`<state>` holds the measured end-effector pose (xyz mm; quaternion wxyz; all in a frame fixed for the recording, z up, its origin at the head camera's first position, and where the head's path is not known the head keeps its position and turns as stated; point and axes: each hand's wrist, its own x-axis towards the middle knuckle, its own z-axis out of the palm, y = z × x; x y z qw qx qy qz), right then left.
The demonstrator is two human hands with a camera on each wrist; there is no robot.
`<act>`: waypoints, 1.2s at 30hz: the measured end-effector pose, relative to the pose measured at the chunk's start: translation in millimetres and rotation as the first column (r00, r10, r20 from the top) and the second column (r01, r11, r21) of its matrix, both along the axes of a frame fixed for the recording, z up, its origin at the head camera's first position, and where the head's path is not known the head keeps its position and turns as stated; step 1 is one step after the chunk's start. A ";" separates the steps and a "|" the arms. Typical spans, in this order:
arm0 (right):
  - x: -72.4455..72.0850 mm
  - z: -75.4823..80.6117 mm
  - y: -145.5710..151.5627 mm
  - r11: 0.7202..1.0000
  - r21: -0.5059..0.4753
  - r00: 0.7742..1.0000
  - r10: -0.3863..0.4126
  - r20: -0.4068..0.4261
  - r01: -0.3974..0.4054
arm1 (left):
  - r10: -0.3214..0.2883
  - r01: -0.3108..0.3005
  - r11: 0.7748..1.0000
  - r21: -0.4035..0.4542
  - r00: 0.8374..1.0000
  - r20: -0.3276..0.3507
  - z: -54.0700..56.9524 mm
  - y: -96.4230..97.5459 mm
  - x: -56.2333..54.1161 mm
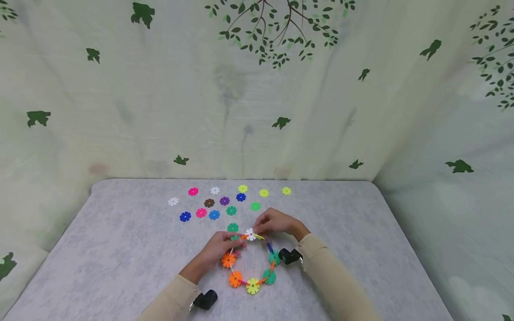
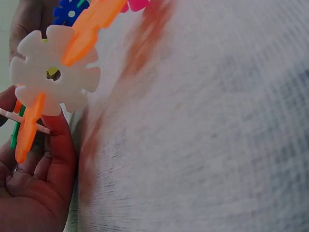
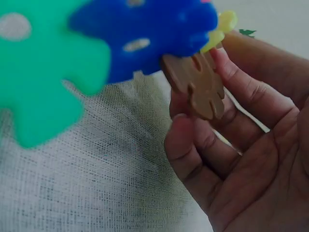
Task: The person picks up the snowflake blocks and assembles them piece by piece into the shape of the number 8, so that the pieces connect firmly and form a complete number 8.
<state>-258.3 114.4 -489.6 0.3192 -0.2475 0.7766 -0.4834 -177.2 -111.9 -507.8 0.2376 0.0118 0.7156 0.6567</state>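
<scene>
Left hand: your fingers bend in a pinch | right hand: your fingers curl, back uppermost | both sleeved forearms angle inward, your hands close but apart
</scene>
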 end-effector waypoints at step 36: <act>68.8 -33.0 -9.6 0.783 -0.376 0.866 -0.410 0.287 0.495 | 0.089 -0.140 0.955 -0.261 0.976 -0.197 17.0 19.8 21.2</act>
